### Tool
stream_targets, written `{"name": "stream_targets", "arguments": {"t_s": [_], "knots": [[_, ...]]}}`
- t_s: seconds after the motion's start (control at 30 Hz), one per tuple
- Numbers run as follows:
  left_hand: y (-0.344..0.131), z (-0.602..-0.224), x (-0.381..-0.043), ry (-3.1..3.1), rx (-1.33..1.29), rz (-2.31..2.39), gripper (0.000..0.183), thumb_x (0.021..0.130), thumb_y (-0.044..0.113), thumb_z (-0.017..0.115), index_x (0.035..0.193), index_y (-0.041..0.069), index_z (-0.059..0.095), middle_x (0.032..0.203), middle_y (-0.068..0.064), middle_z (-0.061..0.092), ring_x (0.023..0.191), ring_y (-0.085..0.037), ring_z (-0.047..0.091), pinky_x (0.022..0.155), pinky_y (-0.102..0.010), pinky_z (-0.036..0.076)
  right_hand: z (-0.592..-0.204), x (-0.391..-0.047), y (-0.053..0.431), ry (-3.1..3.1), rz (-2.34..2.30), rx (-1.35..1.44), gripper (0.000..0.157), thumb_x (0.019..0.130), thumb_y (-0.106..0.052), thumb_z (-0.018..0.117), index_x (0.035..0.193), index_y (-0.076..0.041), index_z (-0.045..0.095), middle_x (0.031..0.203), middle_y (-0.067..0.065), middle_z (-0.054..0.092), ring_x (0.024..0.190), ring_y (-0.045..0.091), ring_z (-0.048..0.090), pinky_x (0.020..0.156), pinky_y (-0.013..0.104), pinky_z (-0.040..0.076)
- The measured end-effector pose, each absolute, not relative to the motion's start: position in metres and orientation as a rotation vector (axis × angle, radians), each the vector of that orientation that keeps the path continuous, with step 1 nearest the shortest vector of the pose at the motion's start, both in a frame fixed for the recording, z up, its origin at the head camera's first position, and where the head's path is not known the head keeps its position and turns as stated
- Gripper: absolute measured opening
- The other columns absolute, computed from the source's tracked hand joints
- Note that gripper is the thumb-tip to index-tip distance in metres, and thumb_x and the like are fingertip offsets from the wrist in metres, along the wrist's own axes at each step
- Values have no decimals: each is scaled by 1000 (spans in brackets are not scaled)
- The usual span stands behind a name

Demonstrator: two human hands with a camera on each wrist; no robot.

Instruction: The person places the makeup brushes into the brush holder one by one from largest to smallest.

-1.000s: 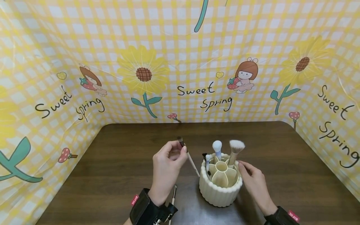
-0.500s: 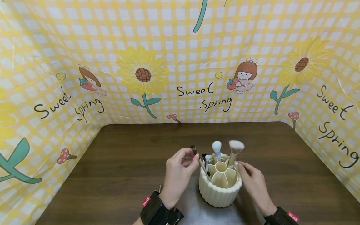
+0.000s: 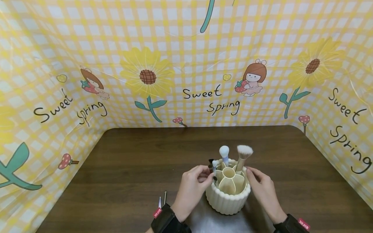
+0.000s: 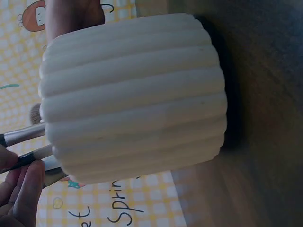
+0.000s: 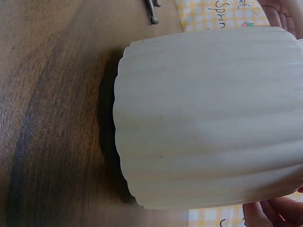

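A cream fluted makeup brush holder (image 3: 228,204) stands upright on the table, its inside split into petal-shaped compartments. At its left rim my left hand (image 3: 194,186) pinches a slim makeup brush (image 4: 29,158) by its dark upper part; the pale lower end goes in behind the rim. My right hand (image 3: 263,187) holds the holder at its right rim, with the fingertips (image 5: 272,213) against the wall. In the holder stand a fluffy white fan-shaped brush (image 3: 244,150), a white round-headed brush (image 3: 224,151) and several small brushes at the left.
On the brown wooden table (image 3: 131,155), two slim tools (image 3: 164,197) lie left of my left wrist, partly hidden by its black strap. A yellow checked cloth (image 3: 186,64) with printed flowers surrounds the back and sides.
My left hand has moved right and down, bringing the slim brush from beside the holder into its left part. The right hand has stayed at the rim.
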State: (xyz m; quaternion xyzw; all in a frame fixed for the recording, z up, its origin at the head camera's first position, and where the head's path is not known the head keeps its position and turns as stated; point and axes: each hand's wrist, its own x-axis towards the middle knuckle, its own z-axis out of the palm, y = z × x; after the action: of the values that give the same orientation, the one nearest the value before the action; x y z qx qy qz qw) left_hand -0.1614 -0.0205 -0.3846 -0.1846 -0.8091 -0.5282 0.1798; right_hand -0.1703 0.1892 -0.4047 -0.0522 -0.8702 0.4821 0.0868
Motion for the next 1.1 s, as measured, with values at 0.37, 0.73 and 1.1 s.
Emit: {"name": "stream_targets", "arguments": {"t_s": [0.37,0.73,1.1], "knots": [[-22,-389,-162,-2393,-538,-1406,6,79,0,66,84,-2,69,79,-11,71,69,-14,66,61,-25,58,-405,-171,190,-2598,1442,-154,52,96,-40,43,123,1,60,121,22,64,111,27,57,87,38,47],[-26,-385,-162,-2471,-538,-1355,8,80,6,68,84,0,72,79,-9,72,68,-10,65,60,-23,57,-406,-171,189,-2597,1412,-153,50,96,-39,44,121,0,62,118,20,66,105,24,58,82,33,48],[-26,-388,-162,-2465,-555,-1391,8,79,6,68,83,0,71,77,-8,72,68,-9,66,61,-22,57,-406,-171,190,-2600,1418,-153,49,96,-39,45,122,-1,62,119,20,66,104,20,58,80,26,47]]}}
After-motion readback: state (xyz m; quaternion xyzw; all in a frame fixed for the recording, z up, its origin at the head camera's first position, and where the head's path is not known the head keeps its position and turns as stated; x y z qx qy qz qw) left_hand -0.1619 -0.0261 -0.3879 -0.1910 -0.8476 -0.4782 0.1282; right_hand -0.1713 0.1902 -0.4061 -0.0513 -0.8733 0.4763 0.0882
